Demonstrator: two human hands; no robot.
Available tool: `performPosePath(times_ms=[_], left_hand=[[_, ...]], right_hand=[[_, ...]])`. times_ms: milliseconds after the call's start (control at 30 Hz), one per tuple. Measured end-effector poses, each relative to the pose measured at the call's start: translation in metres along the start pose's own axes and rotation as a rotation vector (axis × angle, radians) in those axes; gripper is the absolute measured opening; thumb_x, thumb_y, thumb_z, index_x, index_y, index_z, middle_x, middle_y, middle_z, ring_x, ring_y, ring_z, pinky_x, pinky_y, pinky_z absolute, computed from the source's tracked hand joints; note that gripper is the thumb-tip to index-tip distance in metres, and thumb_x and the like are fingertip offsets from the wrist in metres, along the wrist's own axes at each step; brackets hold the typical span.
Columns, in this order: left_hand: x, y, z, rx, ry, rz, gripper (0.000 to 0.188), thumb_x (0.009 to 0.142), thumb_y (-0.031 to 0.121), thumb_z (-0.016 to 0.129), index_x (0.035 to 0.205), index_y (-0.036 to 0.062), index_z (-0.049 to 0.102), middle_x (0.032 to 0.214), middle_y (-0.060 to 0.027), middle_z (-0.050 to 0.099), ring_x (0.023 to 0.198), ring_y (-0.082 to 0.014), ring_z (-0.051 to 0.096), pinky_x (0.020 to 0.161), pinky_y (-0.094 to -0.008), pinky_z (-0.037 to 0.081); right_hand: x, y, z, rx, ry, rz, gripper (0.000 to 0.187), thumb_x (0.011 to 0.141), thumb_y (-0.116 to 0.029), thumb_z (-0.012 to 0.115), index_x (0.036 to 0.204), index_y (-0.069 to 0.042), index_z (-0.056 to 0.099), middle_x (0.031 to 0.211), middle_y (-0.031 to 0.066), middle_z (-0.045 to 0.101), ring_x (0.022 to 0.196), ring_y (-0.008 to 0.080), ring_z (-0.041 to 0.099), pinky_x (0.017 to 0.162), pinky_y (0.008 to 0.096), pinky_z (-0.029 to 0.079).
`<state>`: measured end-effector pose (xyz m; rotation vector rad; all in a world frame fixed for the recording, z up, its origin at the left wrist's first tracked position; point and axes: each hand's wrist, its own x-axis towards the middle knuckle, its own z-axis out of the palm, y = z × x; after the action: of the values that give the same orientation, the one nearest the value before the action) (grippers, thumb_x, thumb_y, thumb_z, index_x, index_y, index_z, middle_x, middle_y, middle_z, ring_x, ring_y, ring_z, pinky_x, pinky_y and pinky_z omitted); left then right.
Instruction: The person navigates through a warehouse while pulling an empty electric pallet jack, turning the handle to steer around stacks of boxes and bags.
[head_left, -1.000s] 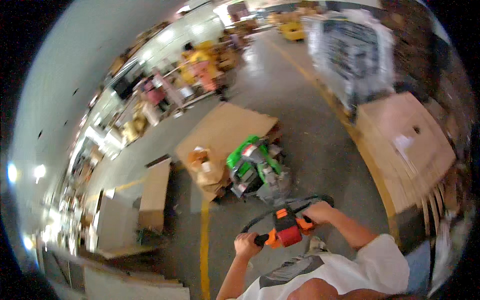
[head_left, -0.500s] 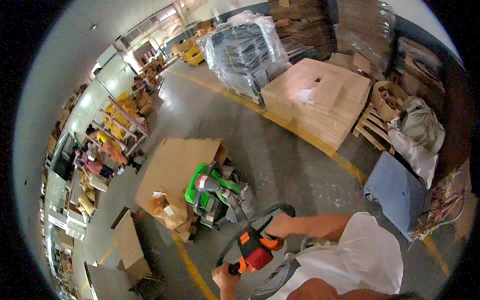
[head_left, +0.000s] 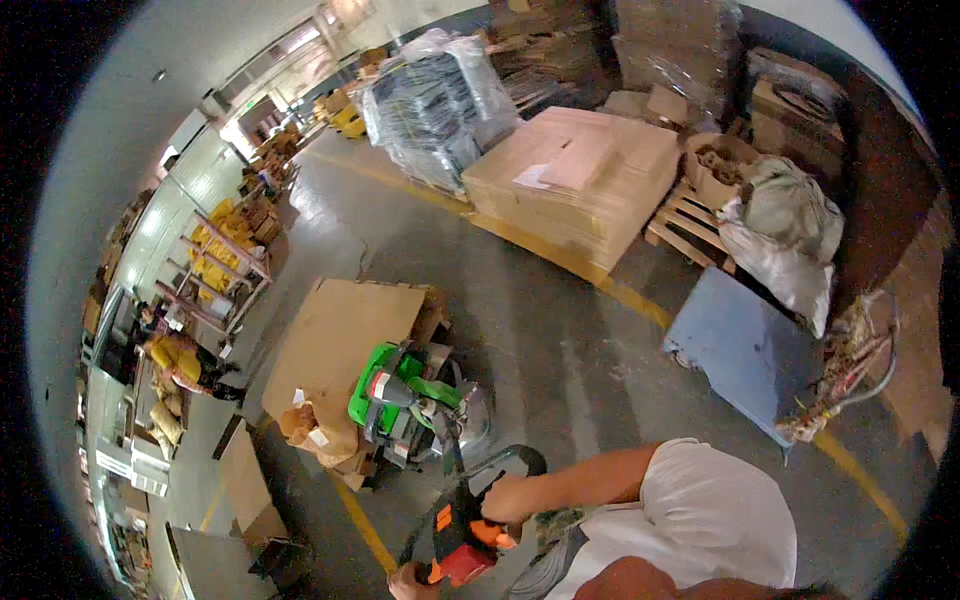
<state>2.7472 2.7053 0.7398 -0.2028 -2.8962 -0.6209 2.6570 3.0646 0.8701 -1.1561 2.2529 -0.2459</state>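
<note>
Both my hands are on the tiller handle of a green electric pallet jack. The handle is black with orange parts and a red cover. My right hand is wrapped round its right grip, near the black loop. At the lower edge, my left hand closes round the left grip and is partly cut off. Right in front of the jack lies a large flat cardboard load. A crumpled brown paper bundle rests on the load's near left part.
A tall stack of cardboard sheets and a plastic-wrapped pallet load stand ahead. To the right are a blue platform cart, a wooden pallet and white sacks. A person in yellow is at left, near open cartons.
The handle and both hands have shifted left and lower in the picture. Stacks and the blue cart appear farther left. Both hands keep their grip. People at left have changed position.
</note>
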Motion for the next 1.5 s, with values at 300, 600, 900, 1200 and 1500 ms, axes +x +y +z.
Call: performPosePath(times_ms=[300, 600, 900, 1200, 1500], left_hand=[[-0.097, 0.067, -0.075, 0.062, 0.009, -0.047, 0.040, 0.056, 0.033, 0.075, 0.083, 0.0063, 0.063, 0.075, -0.0094, 0.062, 0.072, -0.0278, 0.059, 0.067, -0.0408, 0.044], [-0.181, 0.037, -0.119, -0.187, 0.008, -0.194, 0.047, 0.051, 0.039, 0.080, 0.080, 0.0056, 0.063, 0.072, -0.0091, 0.061, 0.071, -0.0307, 0.059, 0.069, -0.0428, 0.044], [-0.270, 0.080, -0.184, 0.124, -0.017, 0.005, 0.042, 0.046, 0.034, 0.081, 0.076, 0.0092, 0.065, 0.067, -0.0085, 0.062, 0.066, -0.0302, 0.061, 0.064, -0.0412, 0.048], [-0.331, 0.191, -0.167, 0.143, 0.025, -0.076, 0.031, 0.056, 0.036, 0.076, 0.069, 0.0109, 0.063, 0.061, -0.0112, 0.060, 0.060, -0.0309, 0.061, 0.055, -0.0408, 0.049], [-0.294, 0.426, -0.008, 0.028, -0.460, -0.246, 0.054, 0.076, 0.035, 0.062, 0.121, 0.0159, 0.039, 0.082, -0.0154, 0.064, 0.073, -0.0346, 0.063, 0.061, -0.0455, 0.050]], right_hand=[[-0.028, -0.094, 0.080, 0.042, 0.085, -0.150, 0.043, 0.062, -0.043, 0.073, 0.077, -0.004, 0.064, 0.075, 0.0130, 0.064, 0.072, 0.0336, 0.064, 0.057, 0.0456, 0.049], [-0.060, -0.192, 0.098, 0.126, -0.109, -0.078, 0.050, 0.064, -0.053, 0.070, 0.085, -0.008, 0.062, 0.077, 0.0122, 0.063, 0.074, 0.0328, 0.062, 0.060, 0.0446, 0.047], [-0.108, -0.284, 0.145, 0.235, -0.066, -0.089, 0.079, 0.071, -0.079, 0.040, 0.103, -0.008, 0.057, 0.083, 0.0180, 0.063, 0.080, 0.0381, 0.060, 0.067, 0.0443, 0.047], [-0.188, -0.248, 0.169, 0.146, -0.025, -0.045, 0.072, 0.082, -0.072, 0.029, 0.102, -0.010, 0.061, 0.086, 0.0191, 0.063, 0.082, 0.0394, 0.060, 0.072, 0.0480, 0.047], [-0.292, 0.003, 0.159, -0.292, 0.208, 0.051, 0.049, 0.079, -0.060, 0.047, 0.085, -0.015, 0.066, 0.074, 0.0100, 0.063, 0.074, 0.0300, 0.061, 0.063, 0.0428, 0.047]])
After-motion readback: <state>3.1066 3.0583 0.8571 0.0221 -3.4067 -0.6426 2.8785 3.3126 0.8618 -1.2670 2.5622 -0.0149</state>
